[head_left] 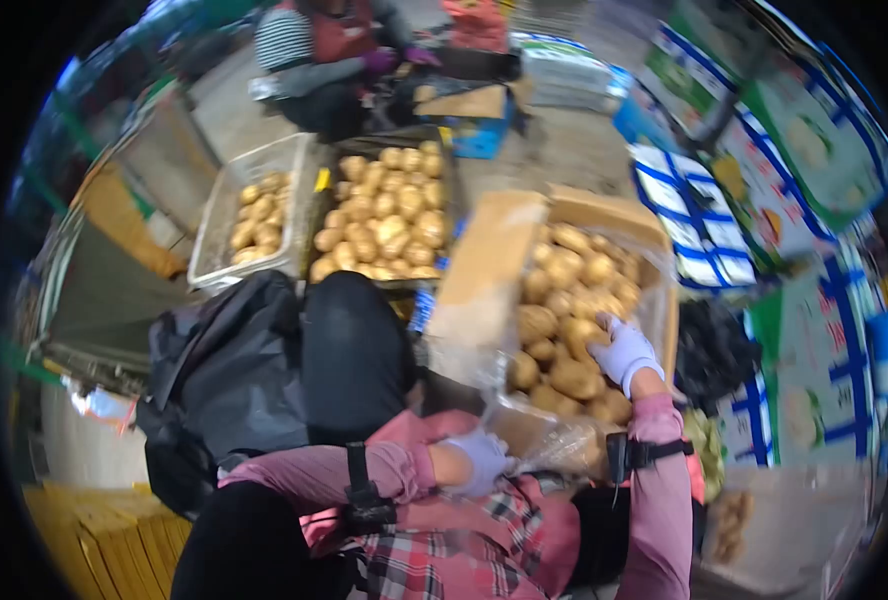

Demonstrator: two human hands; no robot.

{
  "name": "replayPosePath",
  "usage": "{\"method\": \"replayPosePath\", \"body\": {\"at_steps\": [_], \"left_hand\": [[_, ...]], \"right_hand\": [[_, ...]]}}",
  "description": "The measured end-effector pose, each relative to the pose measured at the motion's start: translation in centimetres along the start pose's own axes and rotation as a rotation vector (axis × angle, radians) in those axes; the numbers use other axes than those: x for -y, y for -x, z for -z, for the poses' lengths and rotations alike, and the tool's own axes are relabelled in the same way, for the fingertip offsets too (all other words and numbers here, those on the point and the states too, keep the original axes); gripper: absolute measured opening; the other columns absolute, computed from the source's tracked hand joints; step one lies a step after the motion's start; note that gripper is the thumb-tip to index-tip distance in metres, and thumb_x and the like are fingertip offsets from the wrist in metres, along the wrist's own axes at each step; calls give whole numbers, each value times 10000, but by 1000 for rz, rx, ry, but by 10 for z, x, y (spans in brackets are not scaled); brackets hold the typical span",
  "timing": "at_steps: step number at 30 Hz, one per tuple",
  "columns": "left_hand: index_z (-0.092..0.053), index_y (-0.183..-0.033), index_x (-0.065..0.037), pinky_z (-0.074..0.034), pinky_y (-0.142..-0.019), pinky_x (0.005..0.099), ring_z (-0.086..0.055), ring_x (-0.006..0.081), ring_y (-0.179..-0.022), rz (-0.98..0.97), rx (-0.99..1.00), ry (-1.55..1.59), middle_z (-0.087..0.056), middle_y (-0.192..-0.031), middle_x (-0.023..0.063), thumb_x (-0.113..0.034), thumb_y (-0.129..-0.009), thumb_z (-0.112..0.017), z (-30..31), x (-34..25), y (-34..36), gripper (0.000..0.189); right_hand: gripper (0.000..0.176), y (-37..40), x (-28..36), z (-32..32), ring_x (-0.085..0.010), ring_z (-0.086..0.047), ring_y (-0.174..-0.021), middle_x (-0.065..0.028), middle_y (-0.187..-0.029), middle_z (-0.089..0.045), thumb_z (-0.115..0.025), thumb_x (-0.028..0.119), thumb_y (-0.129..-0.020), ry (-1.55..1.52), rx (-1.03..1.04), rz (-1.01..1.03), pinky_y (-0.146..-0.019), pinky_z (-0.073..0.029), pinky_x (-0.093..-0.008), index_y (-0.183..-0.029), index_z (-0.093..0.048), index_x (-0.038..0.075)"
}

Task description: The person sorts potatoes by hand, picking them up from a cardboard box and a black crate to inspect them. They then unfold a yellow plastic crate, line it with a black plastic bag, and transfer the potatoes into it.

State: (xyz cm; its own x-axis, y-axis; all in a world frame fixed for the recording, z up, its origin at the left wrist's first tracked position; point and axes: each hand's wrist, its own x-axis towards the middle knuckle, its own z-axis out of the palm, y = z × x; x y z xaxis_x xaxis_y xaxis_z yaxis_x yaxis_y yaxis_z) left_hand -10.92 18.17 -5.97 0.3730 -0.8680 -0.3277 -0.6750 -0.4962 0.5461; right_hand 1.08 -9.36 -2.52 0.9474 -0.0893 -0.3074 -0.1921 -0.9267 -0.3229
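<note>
My right hand (624, 352), in a pale lavender glove, reaches into an open cardboard box (669, 300) filled with potatoes. Its fingers are closed around a potato (582, 340) on top of the pile. Close to my lap, at the box's near edge, is my left hand (476, 462), also gloved. Its fingers are bent together at the clear plastic liner (564, 445), which spills over that edge; blur hides the fingertips. More potatoes (574, 380) lie around and below my right hand. A brown flap (484, 265) folds outward on the box's left side.
A black crate of potatoes (389, 215) and a white tub (204, 240) with fewer potatoes stand ahead. Another person (339, 60) sits beyond them. Printed cartons (794, 330) line the right side, beside a black plastic bag (714, 350). Yellow crates (114, 540) are at lower left.
</note>
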Motion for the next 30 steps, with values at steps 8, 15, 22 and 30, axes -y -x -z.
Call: {"method": "replayPosePath", "body": {"at_steps": [8,15,22,30], "left_hand": [[-519,-1385,-81,-535,-827,321,-659,204,-986,333,191,774,-664,-1088,113,-237,-1022,-502,75,32,89,395],[-311,-1510,-20,-522,-838,281,-640,147,-1008,60,-360,1048,-662,-1119,105,-162,-907,-676,111,47,27,719],[-289,-1519,-28,-473,-982,330,-584,212,-1178,84,-408,1102,-593,-1281,151,-136,-830,-767,127,26,-17,845],[-329,-1504,-48,-390,-1089,322,-458,181,-1303,-176,-811,537,-490,-1382,105,-145,-733,-851,104,45,-38,936]], "right_hand": [[766,-77,-4,-36,-332,-618,-1172,-206,-1250,-637,-785,338,-700,102,234,-95,-996,-489,-399,-1388,-511,144],[578,49,38,12,-208,-625,-1073,-76,-1187,-618,-655,253,-958,-1518,190,71,-945,-519,-366,-1445,-393,87],[638,99,77,-15,-223,-506,-1266,-107,-1405,-465,-563,329,-1010,-1673,-130,249,-1046,-436,-363,-1517,-288,57],[766,118,81,-18,-223,-463,-1313,-103,-1451,-427,-716,90,-878,-1658,-237,287,-1111,-378,-366,-1517,-295,45]]}}
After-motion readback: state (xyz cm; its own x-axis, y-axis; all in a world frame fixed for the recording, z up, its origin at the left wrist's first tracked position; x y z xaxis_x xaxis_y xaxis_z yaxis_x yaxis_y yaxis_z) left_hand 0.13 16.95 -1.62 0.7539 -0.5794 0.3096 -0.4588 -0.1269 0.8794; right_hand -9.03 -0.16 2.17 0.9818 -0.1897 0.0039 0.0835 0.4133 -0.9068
